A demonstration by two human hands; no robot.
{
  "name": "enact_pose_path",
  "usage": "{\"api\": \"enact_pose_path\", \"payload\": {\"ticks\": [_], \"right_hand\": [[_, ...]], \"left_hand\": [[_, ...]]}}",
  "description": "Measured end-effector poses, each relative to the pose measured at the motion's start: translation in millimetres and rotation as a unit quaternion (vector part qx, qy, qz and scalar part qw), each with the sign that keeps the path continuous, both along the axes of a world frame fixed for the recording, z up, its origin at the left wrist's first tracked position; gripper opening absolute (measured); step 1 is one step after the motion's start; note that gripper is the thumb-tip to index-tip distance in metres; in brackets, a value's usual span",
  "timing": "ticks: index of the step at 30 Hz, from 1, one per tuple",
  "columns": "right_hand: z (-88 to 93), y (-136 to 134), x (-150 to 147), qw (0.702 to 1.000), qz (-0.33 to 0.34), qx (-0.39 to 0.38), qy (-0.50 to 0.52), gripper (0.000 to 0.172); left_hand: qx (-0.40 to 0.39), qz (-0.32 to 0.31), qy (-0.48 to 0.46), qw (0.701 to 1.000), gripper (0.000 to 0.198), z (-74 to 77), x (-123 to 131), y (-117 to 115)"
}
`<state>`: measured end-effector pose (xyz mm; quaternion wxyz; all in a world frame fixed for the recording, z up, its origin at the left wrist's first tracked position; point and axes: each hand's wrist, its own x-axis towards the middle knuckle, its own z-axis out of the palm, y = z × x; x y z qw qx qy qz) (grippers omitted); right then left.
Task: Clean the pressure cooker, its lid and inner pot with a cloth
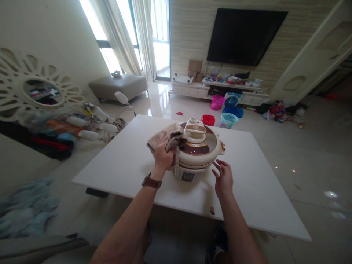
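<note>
A cream electric cooker (194,163) with a brown see-through lid (210,141) and a raised handle (195,129) stands on the white table (242,190). With my left hand (162,154) I grip a beige and brown cloth (175,140), pressed against the left side of the cooker's rim. Part of the cloth hides that edge. My right hand (224,178) is at the cooker's front right, its fingers apart and holding nothing. The fingertips are close to the lower rim; whether they touch it I cannot tell.
A small dark object (212,210) lies near the table's front edge. Beyond the table are a red basin (208,120), a light-blue basket (228,120) and a pink basket (217,102) on the floor. A lamp with white shades (108,127) stands left of the table.
</note>
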<state>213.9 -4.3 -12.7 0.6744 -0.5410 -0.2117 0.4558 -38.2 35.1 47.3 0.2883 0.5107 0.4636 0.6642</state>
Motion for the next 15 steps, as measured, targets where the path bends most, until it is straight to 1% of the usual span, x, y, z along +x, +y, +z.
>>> {"api": "enact_pose_path", "payload": {"ticks": [1,2,3,5,8,10,12,15], "right_hand": [[-0.9,1.8,-0.1,1.0,-0.001,-0.006,0.005,0.03],[-1.9,3.4,-0.2,1.0,-0.004,-0.013,0.013,0.03],[-2.9,4.7,-0.2,1.0,-0.008,-0.019,0.022,0.03],[-5.0,6.5,1.0,0.999,-0.013,-0.028,0.036,0.029],[-8.6,7.0,6.2,0.999,0.003,-0.025,0.024,0.026],[-10.0,6.5,10.4,1.0,0.018,-0.019,0.008,0.025],[-9.7,6.1,13.1,1.0,0.017,-0.019,0.008,0.024],[-5.5,5.6,12.4,0.999,-0.005,-0.035,0.034,0.025]], "left_hand": [[0.021,-0.027,0.077,0.996,0.035,9.5,5.0,-4.7],[0.032,-0.057,0.148,0.987,0.038,16.9,11.6,-9.8],[0.039,-0.076,0.201,0.976,0.042,21.7,19.3,-14.9],[0.049,-0.075,0.251,0.964,0.046,23.9,36.3,-24.6],[0.06,-0.03,0.243,0.968,0.054,16.1,56.4,-33.4],[0.062,-0.009,0.223,0.973,0.059,11.7,59.9,-33.2],[0.056,0.002,0.2,0.978,0.063,10.4,52.7,-27.8],[0.029,0.019,0.123,0.992,0.066,5.5,27.3,-14.3]]}}
